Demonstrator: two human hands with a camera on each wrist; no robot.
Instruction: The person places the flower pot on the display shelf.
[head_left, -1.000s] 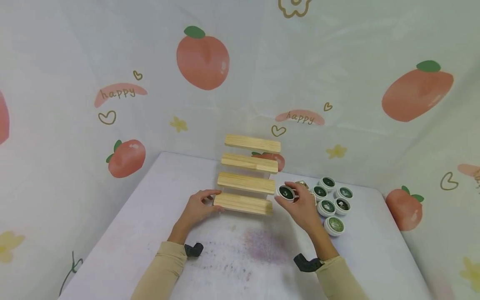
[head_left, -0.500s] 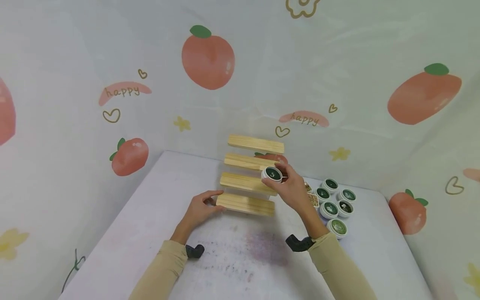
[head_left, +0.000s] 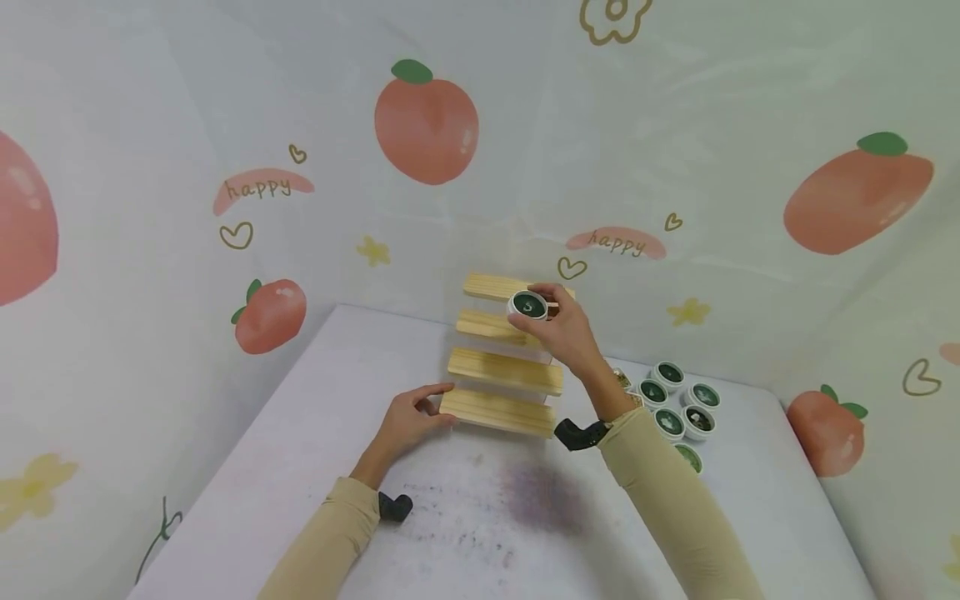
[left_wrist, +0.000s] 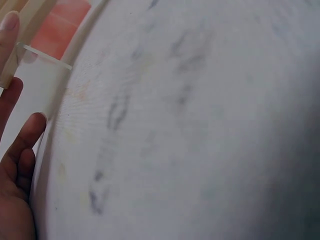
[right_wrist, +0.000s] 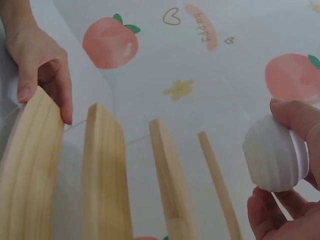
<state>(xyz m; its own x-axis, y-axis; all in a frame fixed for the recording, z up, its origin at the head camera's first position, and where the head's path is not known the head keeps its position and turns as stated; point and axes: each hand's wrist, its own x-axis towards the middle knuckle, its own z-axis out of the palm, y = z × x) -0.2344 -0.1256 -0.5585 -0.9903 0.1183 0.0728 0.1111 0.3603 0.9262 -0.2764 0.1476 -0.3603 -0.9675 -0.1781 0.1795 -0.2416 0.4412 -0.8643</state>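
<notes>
A four-tier wooden stand with pale planks point(head_left: 504, 372) rises at the middle back of the table. My left hand point(head_left: 411, 423) grips the left end of its lowest plank point(right_wrist: 32, 160), thumb on one side and fingers on the other. In the right hand point(head_left: 568, 335) is a white ribbed cup point(right_wrist: 275, 152) with a handle and a dark green top point(head_left: 529, 306). That hand pinches it upright in front of the upper planks, apart from them in the right wrist view. The left wrist view catches only the left fingers point(left_wrist: 27, 135) and the stand's edge.
Several similar white cups point(head_left: 669, 423) with green tops cluster at the table's back right. Small patterned pieces point(head_left: 621, 377) lie beside them, partly behind my right forearm. A fruit-printed curtain point(head_left: 480, 225) hangs behind the stained white table point(head_left: 465, 533).
The right hand has carried the cup up and leftward, from right of the stand to before its upper planks. My left hand keeps its grip on the lowest plank; the view shifts slightly.
</notes>
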